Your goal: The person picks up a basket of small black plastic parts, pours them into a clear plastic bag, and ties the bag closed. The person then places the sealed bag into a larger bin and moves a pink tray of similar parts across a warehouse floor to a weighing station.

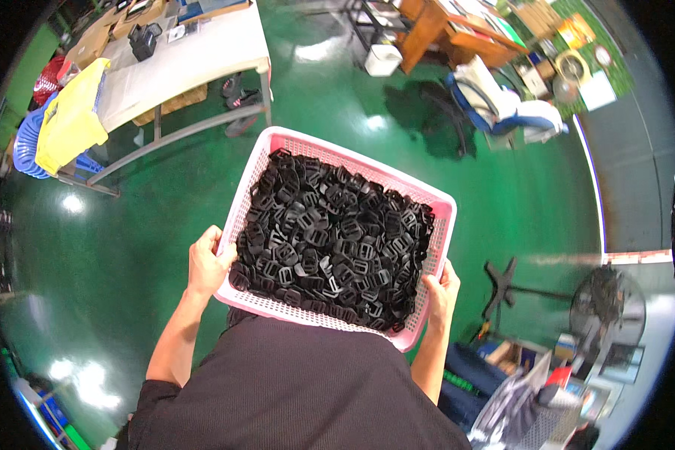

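A pink plastic basket (367,166) with perforated walls is held up before my body, a little tilted to the right. Many small black plastic strap buckles (330,232) fill it in a loose heap. My left hand (208,261) grips its left rim, with the thumb over the edge and the fingers outside. On the opposite side my right hand (442,291) is closed on the right rim, thumb on top. The fingers under the basket are hidden.
Ahead on the left stands a pale-topped table (195,64) beside a blue chair (31,142) with a yellow cloth (71,112). An office chair (495,105), a white bin (382,60) and a wooden desk (457,34) are ahead right. A fan (607,307) and cluttered boxes (514,356) stand at the right.
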`<state>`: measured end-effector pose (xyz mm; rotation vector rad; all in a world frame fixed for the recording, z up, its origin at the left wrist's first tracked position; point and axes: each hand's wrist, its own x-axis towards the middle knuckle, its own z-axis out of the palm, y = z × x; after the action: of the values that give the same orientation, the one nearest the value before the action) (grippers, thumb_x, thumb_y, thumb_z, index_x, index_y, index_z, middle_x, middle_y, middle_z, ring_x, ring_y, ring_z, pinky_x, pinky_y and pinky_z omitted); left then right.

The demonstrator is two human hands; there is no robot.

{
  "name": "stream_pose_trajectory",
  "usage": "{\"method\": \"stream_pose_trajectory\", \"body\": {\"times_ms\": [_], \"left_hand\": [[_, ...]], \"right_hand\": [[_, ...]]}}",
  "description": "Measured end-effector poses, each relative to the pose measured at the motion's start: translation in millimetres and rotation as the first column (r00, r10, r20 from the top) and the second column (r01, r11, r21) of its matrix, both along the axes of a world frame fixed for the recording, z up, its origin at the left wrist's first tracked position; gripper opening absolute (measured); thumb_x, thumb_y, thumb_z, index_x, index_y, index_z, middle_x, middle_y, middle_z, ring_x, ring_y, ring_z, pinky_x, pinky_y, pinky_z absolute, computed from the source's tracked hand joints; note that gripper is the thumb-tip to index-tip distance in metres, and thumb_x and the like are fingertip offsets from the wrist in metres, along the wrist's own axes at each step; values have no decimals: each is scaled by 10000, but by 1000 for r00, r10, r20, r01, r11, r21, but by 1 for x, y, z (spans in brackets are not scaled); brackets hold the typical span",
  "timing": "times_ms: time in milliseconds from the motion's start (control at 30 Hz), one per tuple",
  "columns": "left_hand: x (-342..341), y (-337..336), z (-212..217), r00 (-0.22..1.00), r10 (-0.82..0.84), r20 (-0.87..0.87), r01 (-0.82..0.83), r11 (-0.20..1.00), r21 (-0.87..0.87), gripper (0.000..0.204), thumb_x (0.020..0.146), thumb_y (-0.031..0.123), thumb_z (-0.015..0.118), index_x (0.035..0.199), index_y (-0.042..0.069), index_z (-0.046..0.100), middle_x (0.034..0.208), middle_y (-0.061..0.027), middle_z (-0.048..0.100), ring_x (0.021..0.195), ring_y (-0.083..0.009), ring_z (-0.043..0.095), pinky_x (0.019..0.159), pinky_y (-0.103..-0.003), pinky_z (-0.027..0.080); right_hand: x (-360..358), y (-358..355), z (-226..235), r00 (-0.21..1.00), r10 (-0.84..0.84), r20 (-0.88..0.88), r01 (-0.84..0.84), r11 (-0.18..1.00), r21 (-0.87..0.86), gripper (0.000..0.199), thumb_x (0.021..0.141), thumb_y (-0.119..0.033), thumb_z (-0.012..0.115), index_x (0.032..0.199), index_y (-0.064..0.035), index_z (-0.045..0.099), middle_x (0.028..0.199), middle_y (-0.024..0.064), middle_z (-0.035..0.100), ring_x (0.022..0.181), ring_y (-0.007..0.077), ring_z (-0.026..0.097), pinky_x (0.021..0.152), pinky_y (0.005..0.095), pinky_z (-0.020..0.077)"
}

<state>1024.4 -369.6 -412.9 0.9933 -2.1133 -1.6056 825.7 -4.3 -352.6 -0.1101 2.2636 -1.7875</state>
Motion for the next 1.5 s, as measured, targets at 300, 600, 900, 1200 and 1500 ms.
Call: {"method": "stream_pose_trajectory", "body": {"times_ms": [300, 600, 900, 1200, 1500], "left_hand": [[-188, -72, -1, 997, 19, -69, -13, 996, 88, 146, 717, 82, 628, 707, 21, 496, 587, 1, 501, 538, -62, 444, 481, -252, 376], [-347, -163, -22, 994, 87, -64, -80, 991, 105, 170, 677, 92, 597, 719, -3, 462, 581, -37, 424, 559, -102, 414, 512, -293, 364], [-432, -224, 2, 895, 443, -44, -430, 886, 175, 92, 679, 53, 563, 674, 30, 474, 588, 12, 457, 556, -55, 392, 497, -240, 340], [-540, -388, 27, 878, 475, -66, -457, 870, 182, 65, 675, 36, 553, 693, 37, 491, 598, 32, 443, 561, -44, 401, 485, -235, 326], [-618, -523, 20, 755, 643, -125, -611, 761, 219, 61, 692, 40, 567, 722, 32, 514, 654, 33, 483, 608, -51, 416, 532, -232, 349]], "right_hand": [[-173, -65, -1, 991, -117, -58, 119, 993, 21, 373, 690, -4, 530, 1057, 2, 593, 811, -27, 542, 671, 60, 474, 609, 200, 389], [-376, -188, -4, 964, 94, -248, -59, 988, 146, 353, 677, -38, 549, 1026, -8, 595, 788, -45, 541, 646, 36, 460, 579, 183, 365], [-557, -345, 9, 917, 392, -71, -388, 919, 67, 364, 675, 5, 530, 1032, 14, 601, 806, -26, 568, 666, 55, 497, 607, 190, 414], [-681, -522, 5, 887, 459, -52, -460, 888, 11, 365, 698, 9, 512, 1052, 32, 597, 831, -38, 568, 666, 33, 470, 600, 179, 381], [-798, -732, 14, 786, 613, -80, -616, 787, -25, 370, 701, 18, 507, 1058, 18, 604, 811, -42, 568, 671, 33, 472, 611, 172, 381]]}}
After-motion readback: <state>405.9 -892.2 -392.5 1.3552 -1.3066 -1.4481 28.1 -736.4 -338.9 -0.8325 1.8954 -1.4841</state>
